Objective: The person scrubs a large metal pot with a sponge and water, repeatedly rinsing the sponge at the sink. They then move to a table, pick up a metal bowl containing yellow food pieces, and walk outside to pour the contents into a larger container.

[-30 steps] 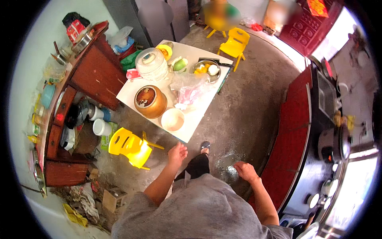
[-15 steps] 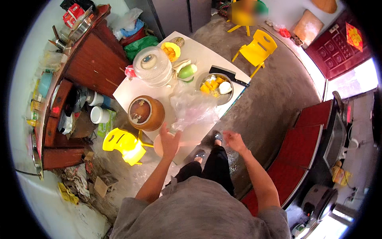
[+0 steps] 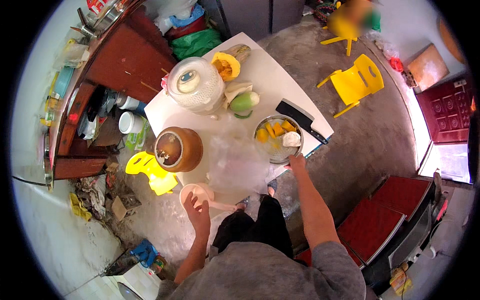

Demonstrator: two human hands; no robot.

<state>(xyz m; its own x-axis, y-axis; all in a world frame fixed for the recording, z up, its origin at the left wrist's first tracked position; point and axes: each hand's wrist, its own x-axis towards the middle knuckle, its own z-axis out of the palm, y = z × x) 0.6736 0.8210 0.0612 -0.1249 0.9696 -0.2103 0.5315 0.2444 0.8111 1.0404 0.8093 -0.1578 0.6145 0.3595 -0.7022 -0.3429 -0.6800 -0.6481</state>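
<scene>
My right hand [image 3: 297, 163] is at the near rim of a round metal bowl [image 3: 272, 161], its fingers closed on the edge. Inside lie yellow pumpkin pieces [image 3: 278, 128] and a white lump [image 3: 291, 139]. By the table's near corner, my left hand [image 3: 199, 212] is held with fingers apart over a pale pink dipper [image 3: 188, 190] with a long handle; whether it touches the dipper I cannot tell. Between the hands spreads a blurred clear plastic bag [image 3: 235, 162]. A black cleaver [image 3: 295, 116] lies just beyond the bowl.
On the white table [image 3: 280, 75] stand a brown clay pot [image 3: 192, 150], a clear domed container [image 3: 200, 87], a cut pumpkin [image 3: 226, 66] and a green gourd [image 3: 243, 101]. Yellow chairs [image 3: 352, 85] flank the table. Red cabinets [image 3: 372, 225] line the right side.
My right hand has moved forward to the bowl's rim. My left hand has dropped toward me and left, over the dipper. The view has shifted, and the bag looks more blurred.
</scene>
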